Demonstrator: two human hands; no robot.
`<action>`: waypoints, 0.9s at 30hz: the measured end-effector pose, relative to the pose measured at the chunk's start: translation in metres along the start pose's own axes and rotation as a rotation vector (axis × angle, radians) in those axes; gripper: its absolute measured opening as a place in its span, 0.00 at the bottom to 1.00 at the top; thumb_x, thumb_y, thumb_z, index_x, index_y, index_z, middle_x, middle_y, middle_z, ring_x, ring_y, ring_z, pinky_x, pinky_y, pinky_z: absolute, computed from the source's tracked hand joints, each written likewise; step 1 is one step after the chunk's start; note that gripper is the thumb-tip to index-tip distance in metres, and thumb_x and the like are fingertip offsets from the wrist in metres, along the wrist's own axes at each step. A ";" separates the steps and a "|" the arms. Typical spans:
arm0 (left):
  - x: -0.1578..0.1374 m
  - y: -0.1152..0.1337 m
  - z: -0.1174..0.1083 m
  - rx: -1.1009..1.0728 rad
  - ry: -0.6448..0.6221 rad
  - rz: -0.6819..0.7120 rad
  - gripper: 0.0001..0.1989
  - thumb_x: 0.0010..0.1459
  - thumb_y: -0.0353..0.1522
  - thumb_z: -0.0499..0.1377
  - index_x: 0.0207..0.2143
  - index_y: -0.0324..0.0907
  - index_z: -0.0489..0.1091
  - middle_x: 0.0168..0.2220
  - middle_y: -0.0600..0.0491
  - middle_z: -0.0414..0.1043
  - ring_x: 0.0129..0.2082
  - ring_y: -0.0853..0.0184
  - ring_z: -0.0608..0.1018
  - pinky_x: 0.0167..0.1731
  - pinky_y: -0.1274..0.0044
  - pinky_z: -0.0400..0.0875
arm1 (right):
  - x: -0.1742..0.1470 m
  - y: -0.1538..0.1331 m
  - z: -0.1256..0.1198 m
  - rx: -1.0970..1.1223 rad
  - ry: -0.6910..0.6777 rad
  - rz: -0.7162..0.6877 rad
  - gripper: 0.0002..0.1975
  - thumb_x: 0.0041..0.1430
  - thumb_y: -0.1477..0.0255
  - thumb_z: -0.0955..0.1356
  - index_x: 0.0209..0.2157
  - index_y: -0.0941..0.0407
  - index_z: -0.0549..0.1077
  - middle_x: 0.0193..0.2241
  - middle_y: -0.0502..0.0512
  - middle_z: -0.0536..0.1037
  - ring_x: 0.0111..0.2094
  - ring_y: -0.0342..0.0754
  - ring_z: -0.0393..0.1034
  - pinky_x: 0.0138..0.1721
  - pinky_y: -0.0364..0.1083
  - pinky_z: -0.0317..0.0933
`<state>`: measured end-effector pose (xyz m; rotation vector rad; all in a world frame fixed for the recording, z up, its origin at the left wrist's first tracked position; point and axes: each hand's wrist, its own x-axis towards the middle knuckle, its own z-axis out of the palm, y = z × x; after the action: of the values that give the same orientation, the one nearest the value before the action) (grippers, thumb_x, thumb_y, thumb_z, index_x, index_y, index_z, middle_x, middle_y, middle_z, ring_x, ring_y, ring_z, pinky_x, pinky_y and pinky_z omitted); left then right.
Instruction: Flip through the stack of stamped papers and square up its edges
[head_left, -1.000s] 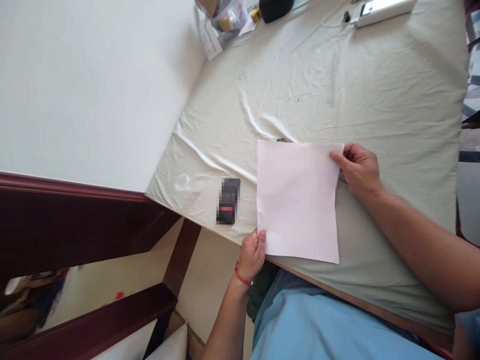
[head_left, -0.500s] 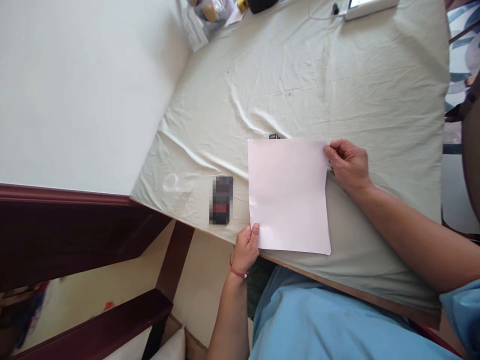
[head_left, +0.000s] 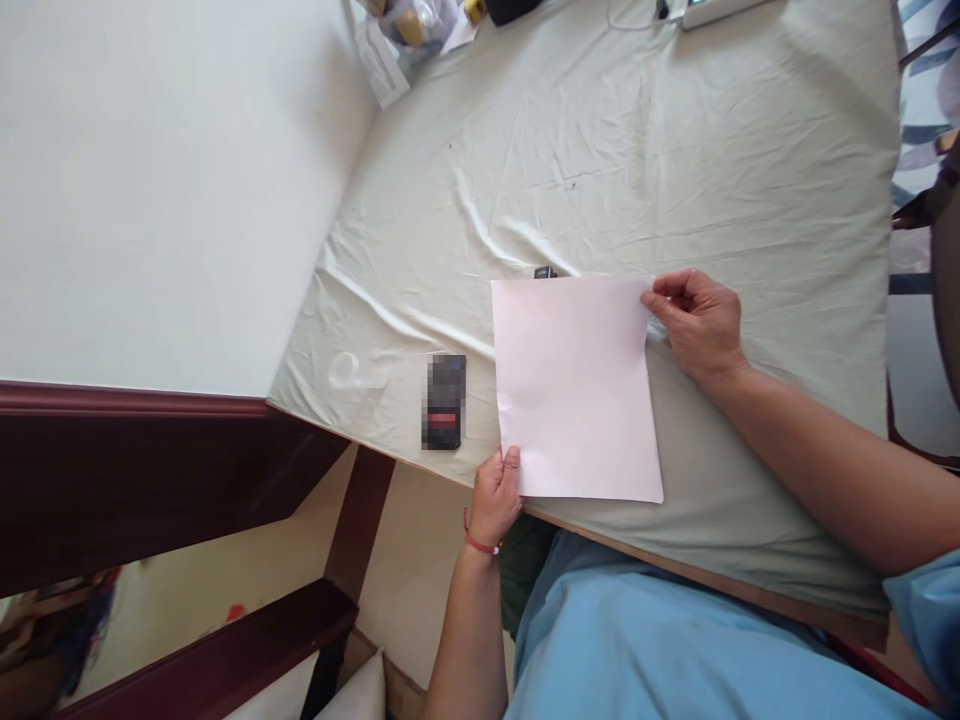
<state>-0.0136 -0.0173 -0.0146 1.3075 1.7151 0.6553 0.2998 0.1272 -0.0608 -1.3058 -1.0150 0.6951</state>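
Between my hands is a blank white sheet of paper [head_left: 577, 390], held over the near edge of the table. At its lower left corner my left hand [head_left: 497, 495] grips it, thumb on top. My right hand [head_left: 697, 320] pinches the upper right corner between thumb and fingers. A small dark object [head_left: 545, 272] pokes out from behind the paper's top edge; the rest of it is hidden. Left of the paper lies a dark, blurred-out box-like object [head_left: 445, 402] with a red band.
A pale green cloth [head_left: 600, 140] with wrinkles covers the table. A clear ring-shaped item [head_left: 345, 370] lies near the left edge. At the back are a plastic bag of things [head_left: 420, 22] and a white device [head_left: 724, 10]. A white wall [head_left: 165, 180] borders the left.
The paper's upper right corner has shifted slightly left with my right hand, and its right side bends a little more. The camera view has moved slightly. Both hands keep their grip.
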 end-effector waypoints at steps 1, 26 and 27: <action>0.000 0.000 0.000 0.002 0.000 0.004 0.29 0.66 0.56 0.53 0.37 0.39 0.75 0.30 0.52 0.75 0.31 0.65 0.75 0.32 0.76 0.70 | 0.000 0.001 0.000 0.021 0.004 0.001 0.08 0.54 0.65 0.76 0.35 0.49 0.78 0.30 0.50 0.77 0.27 0.47 0.67 0.30 0.49 0.64; -0.004 0.002 0.003 -0.055 0.061 -0.064 0.29 0.66 0.56 0.52 0.37 0.39 0.73 0.23 0.56 0.68 0.21 0.70 0.66 0.20 0.78 0.62 | 0.002 -0.040 -0.023 0.502 -0.572 0.196 0.18 0.43 0.59 0.81 0.27 0.50 0.73 0.56 0.51 0.80 0.62 0.60 0.70 0.65 0.66 0.59; -0.004 0.002 0.002 -0.054 0.054 -0.068 0.28 0.67 0.55 0.52 0.37 0.40 0.73 0.23 0.56 0.68 0.21 0.70 0.65 0.19 0.78 0.61 | 0.003 -0.041 -0.026 0.534 -0.656 0.206 0.19 0.43 0.58 0.81 0.26 0.51 0.73 0.57 0.51 0.80 0.62 0.60 0.70 0.66 0.66 0.58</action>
<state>-0.0104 -0.0207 -0.0134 1.1991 1.7654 0.6978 0.3191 0.1109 -0.0188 -0.7181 -1.1019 1.5010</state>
